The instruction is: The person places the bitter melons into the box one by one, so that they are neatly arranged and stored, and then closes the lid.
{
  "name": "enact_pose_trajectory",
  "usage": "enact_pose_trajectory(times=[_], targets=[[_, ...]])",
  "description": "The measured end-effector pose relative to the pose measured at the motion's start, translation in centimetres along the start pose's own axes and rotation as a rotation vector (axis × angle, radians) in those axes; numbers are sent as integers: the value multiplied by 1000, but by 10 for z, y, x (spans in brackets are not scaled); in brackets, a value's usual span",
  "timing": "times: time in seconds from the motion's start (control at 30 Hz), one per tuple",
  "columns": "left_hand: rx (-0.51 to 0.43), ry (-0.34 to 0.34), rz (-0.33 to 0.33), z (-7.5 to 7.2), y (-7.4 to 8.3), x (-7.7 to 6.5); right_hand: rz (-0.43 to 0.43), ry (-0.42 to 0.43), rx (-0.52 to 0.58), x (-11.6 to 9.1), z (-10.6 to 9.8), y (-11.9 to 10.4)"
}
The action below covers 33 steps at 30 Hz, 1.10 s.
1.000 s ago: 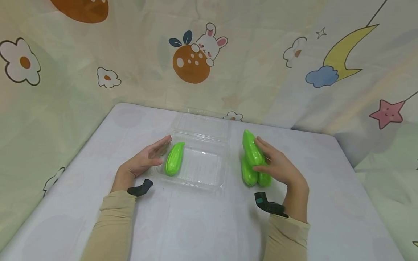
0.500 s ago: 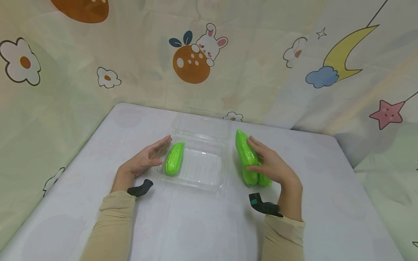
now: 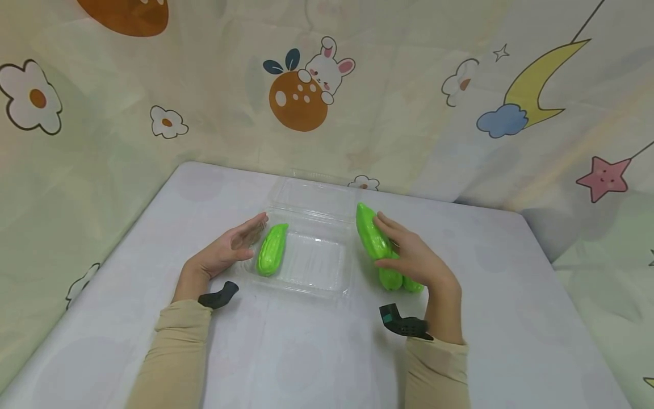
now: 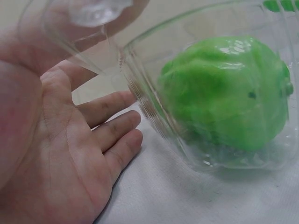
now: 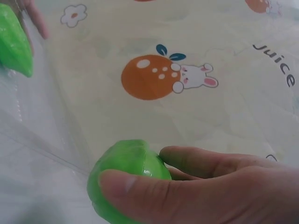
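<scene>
My right hand (image 3: 413, 253) holds a glossy, ridged green bitter melon (image 3: 372, 233) between thumb and fingers, raised above two more melons (image 3: 390, 279) on the table. In the right wrist view the thumb lies across the held melon (image 5: 133, 158). A clear plastic box (image 3: 319, 261) stands open-lidded to its left, with another bitter melon (image 3: 272, 250) lying along its left side. My left hand (image 3: 225, 250) is at the box's left wall. In the left wrist view its fingers (image 4: 119, 126) are fairly straight, with tips at the clear wall.
The box's lid (image 3: 314, 197) lies folded back toward the rear curtain (image 3: 398, 102), which is printed with cartoons. White cloth covers the table (image 3: 306, 352). A dark camera mount sits on each wrist.
My right hand has carried its bitter melon leftward, off the two melons and toward the box's right edge. The left hand and the box stay in place.
</scene>
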State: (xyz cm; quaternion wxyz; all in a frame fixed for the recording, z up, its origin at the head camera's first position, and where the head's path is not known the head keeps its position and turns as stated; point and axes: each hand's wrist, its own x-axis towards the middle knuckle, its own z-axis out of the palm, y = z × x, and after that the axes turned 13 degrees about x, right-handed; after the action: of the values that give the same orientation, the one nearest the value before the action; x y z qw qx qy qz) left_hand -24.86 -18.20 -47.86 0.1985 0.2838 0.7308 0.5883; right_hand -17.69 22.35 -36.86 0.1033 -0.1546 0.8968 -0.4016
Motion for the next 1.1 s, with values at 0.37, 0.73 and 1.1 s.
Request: enact_pose_trajectory(times=[0.37,0.73,1.1], targets=[[-4,-5,17,0,0,0,-1,-19,-27,7,9,-11],[1,-1,-1,0,3,-1,-9,-30,-51,7,10,-15],[18,-6,19,-1,0,-1,-12,-34,-62,8,12,-20]])
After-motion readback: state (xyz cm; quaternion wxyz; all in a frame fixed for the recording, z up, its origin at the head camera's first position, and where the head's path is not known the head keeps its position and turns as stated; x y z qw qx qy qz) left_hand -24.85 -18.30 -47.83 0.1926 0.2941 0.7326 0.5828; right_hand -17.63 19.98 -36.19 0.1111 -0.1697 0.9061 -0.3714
